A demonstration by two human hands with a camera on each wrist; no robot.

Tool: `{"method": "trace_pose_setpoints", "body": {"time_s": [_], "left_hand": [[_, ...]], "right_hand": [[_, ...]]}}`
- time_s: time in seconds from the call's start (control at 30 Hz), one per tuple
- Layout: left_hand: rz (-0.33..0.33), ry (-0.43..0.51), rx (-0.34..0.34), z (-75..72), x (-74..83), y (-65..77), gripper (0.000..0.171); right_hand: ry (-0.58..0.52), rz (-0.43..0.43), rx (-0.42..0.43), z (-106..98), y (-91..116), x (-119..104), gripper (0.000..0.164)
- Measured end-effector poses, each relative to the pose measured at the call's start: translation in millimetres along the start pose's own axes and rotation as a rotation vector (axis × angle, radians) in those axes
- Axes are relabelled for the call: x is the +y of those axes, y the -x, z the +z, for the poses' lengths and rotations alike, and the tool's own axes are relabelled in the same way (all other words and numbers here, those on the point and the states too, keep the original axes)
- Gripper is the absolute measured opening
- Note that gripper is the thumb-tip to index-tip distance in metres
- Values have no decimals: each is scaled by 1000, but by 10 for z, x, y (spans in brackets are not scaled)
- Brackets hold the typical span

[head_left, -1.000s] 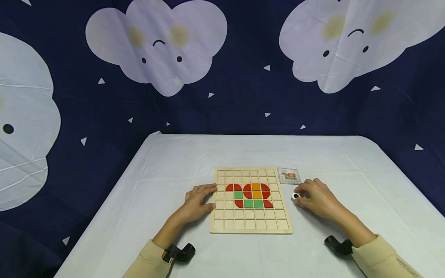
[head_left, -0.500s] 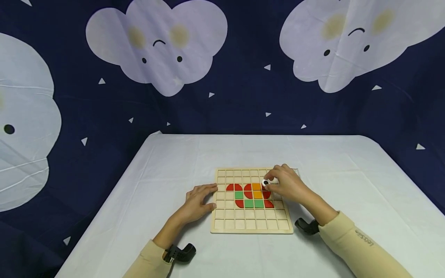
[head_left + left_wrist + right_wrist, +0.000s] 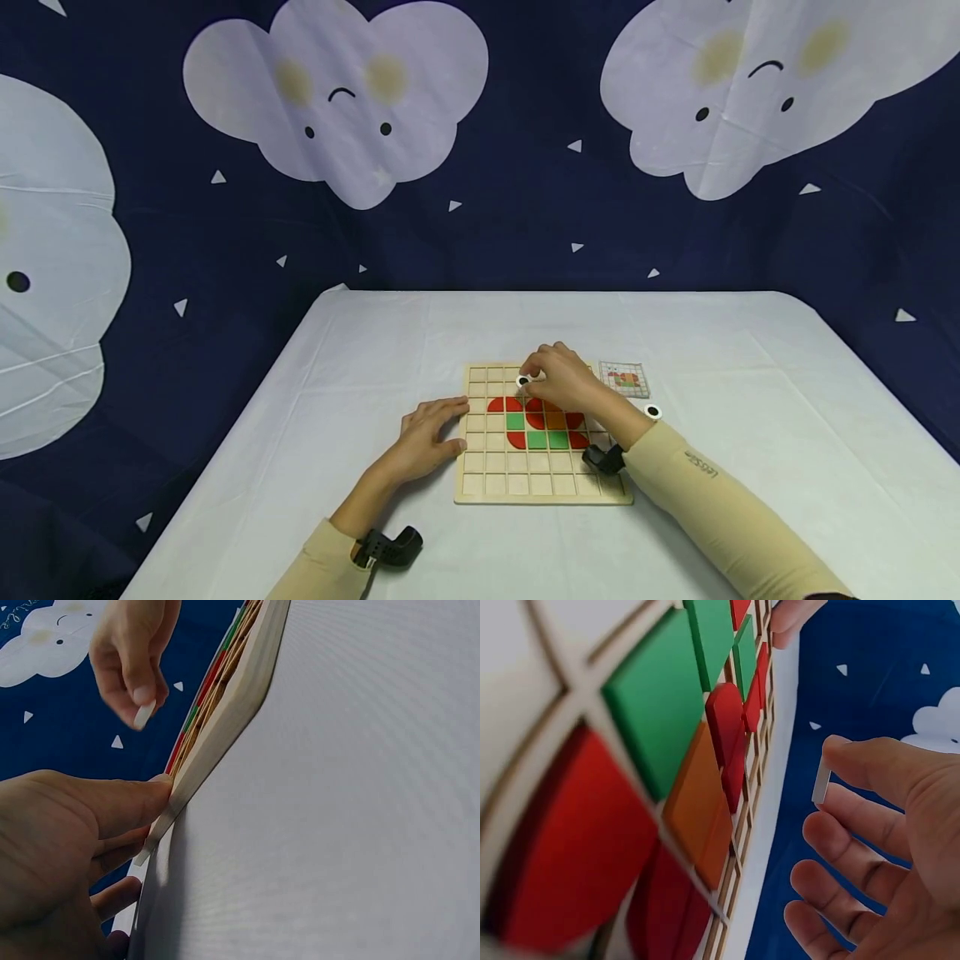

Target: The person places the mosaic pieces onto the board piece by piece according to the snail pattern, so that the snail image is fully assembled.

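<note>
A square wooden grid board [image 3: 540, 487] lies on the table, with red, green and orange tiles in several of its cells. My right hand [image 3: 562, 379] is over the board's upper part and pinches a round white eye piece [image 3: 522, 382] with a black dot between thumb and index finger. Edge-on in the right wrist view, that eye piece [image 3: 821, 785] looks thin and stands apart from the board. At the board's left edge my left hand [image 3: 430, 437] rests with thumb and fingers spread, its fingertips touching the rim.
Right of the board lies a second eye piece [image 3: 653, 412], close to my right forearm. A small pattern card [image 3: 624, 379] showing a coloured figure sits by the board's upper right corner. White cloth [image 3: 360, 350] covers the table.
My right hand has carried the eye piece from the table right of the board leftward over the board's upper part. Its move has uncovered the second eye piece. My left hand stays put.
</note>
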State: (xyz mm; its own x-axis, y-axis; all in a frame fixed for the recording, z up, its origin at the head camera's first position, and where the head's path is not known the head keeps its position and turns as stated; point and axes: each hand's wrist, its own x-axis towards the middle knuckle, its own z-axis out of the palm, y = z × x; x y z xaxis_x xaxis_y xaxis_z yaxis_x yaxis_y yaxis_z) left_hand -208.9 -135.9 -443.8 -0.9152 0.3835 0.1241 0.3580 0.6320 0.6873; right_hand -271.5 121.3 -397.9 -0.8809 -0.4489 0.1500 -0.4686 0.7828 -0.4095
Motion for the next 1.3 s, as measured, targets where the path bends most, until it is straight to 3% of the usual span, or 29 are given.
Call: {"method": "trace_pose_setpoints", "body": {"time_s": [0.47, 1.07, 1.3], "left_hand": [[3, -5, -2, 4, -2, -1, 52], [-7, 1, 6, 7, 3, -1, 52], [-13, 7, 3, 5, 7, -4, 52]], "right_hand": [[53, 60, -104, 184, -241, -30, 19], [51, 43, -108, 203, -229, -10, 18], [34, 27, -81, 72, -149, -25, 24]]}}
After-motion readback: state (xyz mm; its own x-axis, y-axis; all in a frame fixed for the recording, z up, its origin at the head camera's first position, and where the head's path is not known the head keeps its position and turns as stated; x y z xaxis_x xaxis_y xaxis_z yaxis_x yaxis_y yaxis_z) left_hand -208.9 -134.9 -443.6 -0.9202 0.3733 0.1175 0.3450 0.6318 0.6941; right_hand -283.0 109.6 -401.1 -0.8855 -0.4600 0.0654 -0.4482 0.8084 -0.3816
